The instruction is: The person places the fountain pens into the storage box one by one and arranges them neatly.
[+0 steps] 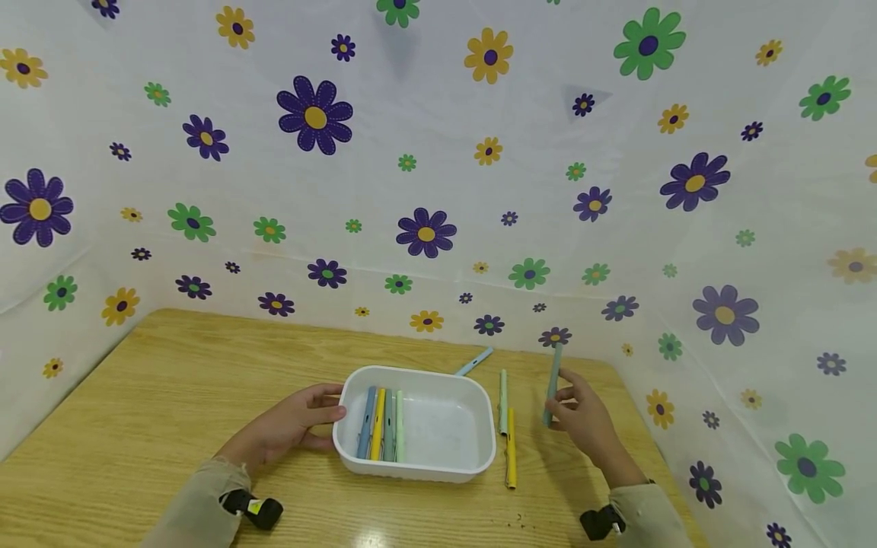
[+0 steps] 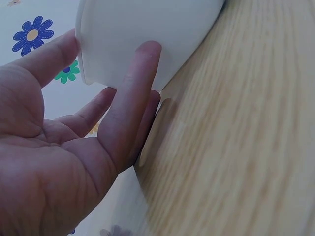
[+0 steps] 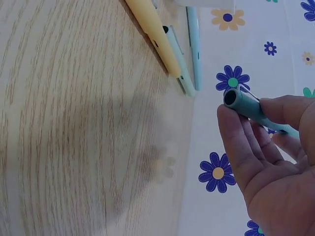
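A white plastic box (image 1: 445, 466) stands on the table with several capped pens (image 1: 379, 426), blue, yellow, grey-green and pale green, side by side in its left part. My left hand (image 1: 301, 418) rests its extended fingers against the box's left end; in the left wrist view a fingertip lies on the outer wall (image 2: 162, 24) and another touches the rim. Right of the box, my right hand (image 1: 582, 411) pinches a grey-green pen (image 1: 553, 380) between thumb and fingers, raised above the table. The right wrist view shows this pen's hollow round end (image 3: 231, 97) and clip.
Beside the box's right end lie a pale green pen (image 1: 503, 403) and a yellow pen (image 1: 511, 449). A light blue pen (image 1: 475, 361) lies behind the box. Flower-print cloth (image 1: 438, 190) encloses the wooden table (image 1: 205, 365). Small dark specks (image 1: 521, 522) dot the front right.
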Available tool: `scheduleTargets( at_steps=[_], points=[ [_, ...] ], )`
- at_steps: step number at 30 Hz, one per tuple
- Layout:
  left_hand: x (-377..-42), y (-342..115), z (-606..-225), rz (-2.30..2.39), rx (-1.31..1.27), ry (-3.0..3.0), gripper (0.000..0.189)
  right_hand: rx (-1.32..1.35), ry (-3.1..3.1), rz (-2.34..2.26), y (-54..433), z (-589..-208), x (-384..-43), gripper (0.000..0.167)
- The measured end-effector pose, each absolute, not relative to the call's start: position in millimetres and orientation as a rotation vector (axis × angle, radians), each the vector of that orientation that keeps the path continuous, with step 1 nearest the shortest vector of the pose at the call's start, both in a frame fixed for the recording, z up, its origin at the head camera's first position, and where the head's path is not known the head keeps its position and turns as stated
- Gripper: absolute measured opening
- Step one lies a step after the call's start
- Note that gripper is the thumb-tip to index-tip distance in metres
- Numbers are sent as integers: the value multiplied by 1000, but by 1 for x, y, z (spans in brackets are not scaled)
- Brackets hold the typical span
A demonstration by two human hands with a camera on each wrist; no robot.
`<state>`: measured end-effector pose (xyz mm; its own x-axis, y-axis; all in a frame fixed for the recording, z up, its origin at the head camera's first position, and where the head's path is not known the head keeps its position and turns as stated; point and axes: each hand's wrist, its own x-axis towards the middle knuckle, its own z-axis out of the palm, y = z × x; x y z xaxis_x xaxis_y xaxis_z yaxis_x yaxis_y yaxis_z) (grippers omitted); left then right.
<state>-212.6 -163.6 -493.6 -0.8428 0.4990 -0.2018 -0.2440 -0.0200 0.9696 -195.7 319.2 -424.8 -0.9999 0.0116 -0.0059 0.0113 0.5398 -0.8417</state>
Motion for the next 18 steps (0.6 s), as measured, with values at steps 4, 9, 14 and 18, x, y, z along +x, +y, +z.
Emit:
scheduleTargets(
  at_steps=[4,9,14,18],
  points=[
    [-213,-164,-493,1917,261,1753,69,-28,-2748,1530,319,-425,-194,62],
    [-212,-164,-493,1917,252,1756,69,-20,-2744,1554,318,-423,-192,67],
    [-213,-164,-493,1919,249,1756,69,-5,-2707,1572,314,-422,-189,74],
    [-213,-164,-494,1918,251,1755,69,-3,-2703,1546,311,-420,-186,72]
  ],
)
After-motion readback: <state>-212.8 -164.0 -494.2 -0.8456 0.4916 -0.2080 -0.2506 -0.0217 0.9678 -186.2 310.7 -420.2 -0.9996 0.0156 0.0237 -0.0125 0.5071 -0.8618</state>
